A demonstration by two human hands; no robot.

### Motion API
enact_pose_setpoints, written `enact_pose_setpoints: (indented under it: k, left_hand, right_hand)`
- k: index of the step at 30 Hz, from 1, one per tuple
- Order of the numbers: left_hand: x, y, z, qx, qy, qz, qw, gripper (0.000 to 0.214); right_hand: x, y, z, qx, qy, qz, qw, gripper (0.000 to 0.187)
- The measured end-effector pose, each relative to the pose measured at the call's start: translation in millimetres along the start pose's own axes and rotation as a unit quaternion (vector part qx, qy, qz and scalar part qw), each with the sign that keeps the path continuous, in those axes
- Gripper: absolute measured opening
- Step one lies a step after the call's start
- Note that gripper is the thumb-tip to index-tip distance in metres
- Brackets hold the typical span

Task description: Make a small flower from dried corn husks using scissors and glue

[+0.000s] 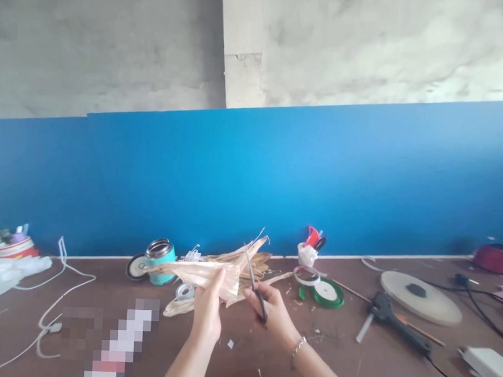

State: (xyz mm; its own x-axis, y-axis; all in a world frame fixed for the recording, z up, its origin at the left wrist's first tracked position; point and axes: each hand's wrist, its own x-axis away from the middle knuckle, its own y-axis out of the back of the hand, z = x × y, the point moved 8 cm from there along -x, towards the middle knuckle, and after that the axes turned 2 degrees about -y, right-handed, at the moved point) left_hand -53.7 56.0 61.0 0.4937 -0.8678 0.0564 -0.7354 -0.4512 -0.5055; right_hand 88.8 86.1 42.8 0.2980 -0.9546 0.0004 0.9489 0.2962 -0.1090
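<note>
My left hand (pixel 208 309) grips a pale, dry corn husk (pixel 189 274) near its broad, straight-edged end, and its narrow tip points left. Scissors (pixel 254 283) with dark handles are in my right hand (pixel 273 312), their blades angled up just right of that end. Whether the blades touch the husk I cannot tell. Behind both hands lies a loose pile of more dry husks (pixel 256 261). Another husk piece (pixel 179 306) rests on the table left of my left hand. A bracelet circles my right wrist.
A turquoise jar (pixel 160 259) stands left of the husks. To the right are a green ribbon spool (pixel 329 293), a white cup (pixel 307 254) of tools, a glue gun (pixel 399 323) and a round disc (pixel 420 297). White cables (pixel 48 313) trail at left; a blue partition (pixel 252 177) rises behind.
</note>
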Motion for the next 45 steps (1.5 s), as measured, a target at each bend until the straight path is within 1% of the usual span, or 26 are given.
enact_pose_setpoints:
  k: [2, 5, 6, 8, 10, 12, 13, 16, 18, 20, 23, 25, 28, 30, 34, 36, 38, 40, 42, 45]
  left_hand:
    - [2.7, -11.5, 0.0, -0.046, 0.026, 0.068, 0.996, 0.033]
    - [15.4, -32.3, 4.4, -0.106, 0.076, 0.188, 0.974, 0.033]
    - [18.8, -36.4, 3.9, -0.114, 0.077, 0.210, 0.968, 0.035]
    - [21.3, -39.1, 3.2, -0.129, 0.074, 0.230, 0.962, 0.038]
    - [17.8, -35.9, 4.1, -0.152, 0.072, 0.230, 0.958, 0.038]
    - [9.8, -27.1, 5.5, -0.199, 0.067, 0.205, 0.956, 0.033]
    - [6.3, -24.9, 5.1, -0.209, 0.057, 0.202, 0.955, 0.032]
    - [0.2, -22.9, 1.8, -0.204, 0.024, 0.205, 0.957, 0.036]
    - [-1.3, -21.5, 0.0, -0.187, 0.018, 0.203, 0.961, 0.040]
    - [-0.9, -20.6, 2.0, -0.170, 0.045, 0.214, 0.961, 0.040]
    - [3.9, -22.1, 8.3, -0.137, 0.120, 0.259, 0.949, 0.036]
    - [6.3, -22.0, 8.5, -0.120, 0.150, 0.266, 0.945, 0.035]
    - [8.0, -20.8, 4.9, -0.143, 0.149, 0.249, 0.946, 0.038]
    - [9.8, -21.2, 4.3, -0.178, 0.144, 0.247, 0.942, 0.038]
    - [11.0, -21.9, 9.1, -0.227, 0.138, 0.262, 0.928, 0.038]
    - [10.1, -22.1, 11.9, -0.236, 0.127, 0.267, 0.926, 0.039]
    - [11.6, -23.6, 15.6, -0.213, 0.131, 0.270, 0.930, 0.043]
    - [16.7, -27.8, 19.3, -0.160, 0.151, 0.279, 0.935, 0.049]
    - [22.6, -32.2, 21.0, -0.111, 0.169, 0.282, 0.938, 0.052]
    - [25.9, -36.0, 17.0, -0.074, 0.159, 0.261, 0.949, 0.051]
  right_hand:
    - [1.0, 3.0, 8.4, -0.052, -0.002, 0.009, 0.999, 0.044]
    - [4.4, 4.3, 18.8, -0.101, -0.019, 0.035, 0.994, 0.044]
    - [5.3, 3.9, 20.4, -0.103, -0.028, 0.048, 0.993, 0.046]
    - [5.3, 5.7, 22.5, -0.100, -0.035, 0.062, 0.992, 0.048]
    - [2.5, 12.7, 23.1, -0.112, -0.026, 0.053, 0.992, 0.045]
    - [-1.9, 22.6, 22.7, -0.127, -0.010, 0.034, 0.991, 0.043]
    - [-3.9, 26.6, 21.8, -0.133, -0.008, 0.031, 0.991, 0.042]
    - [-7.9, 33.4, 19.0, -0.148, -0.014, 0.034, 0.988, 0.038]
    - [-8.5, 35.0, 18.8, -0.162, -0.017, 0.040, 0.986, 0.035]
    - [-8.2, 36.3, 18.3, -0.179, -0.021, 0.038, 0.983, 0.035]
    - [-7.6, 37.0, 15.3, -0.206, -0.034, 0.039, 0.977, 0.036]
    - [-7.4, 35.8, 14.2, -0.207, -0.036, 0.049, 0.976, 0.035]
    - [-6.7, 31.3, 14.4, -0.166, -0.038, 0.072, 0.983, 0.030]
    - [-6.1, 29.3, 16.7, -0.130, -0.032, 0.071, 0.988, 0.031]
    - [-5.2, 34.9, 26.0, -0.107, 0.010, 0.008, 0.994, 0.037]
    - [-4.6, 34.2, 26.7, -0.120, 0.016, -0.001, 0.993, 0.039]
    - [-3.5, 28.1, 25.1, -0.145, 0.010, 0.019, 0.989, 0.039]
    - [-1.5, 20.6, 23.4, -0.158, 0.003, 0.037, 0.987, 0.038]
    - [1.6, 14.0, 23.5, -0.142, 0.000, 0.039, 0.989, 0.035]
    - [7.6, 7.4, 29.5, -0.094, 0.006, 0.027, 0.995, 0.033]
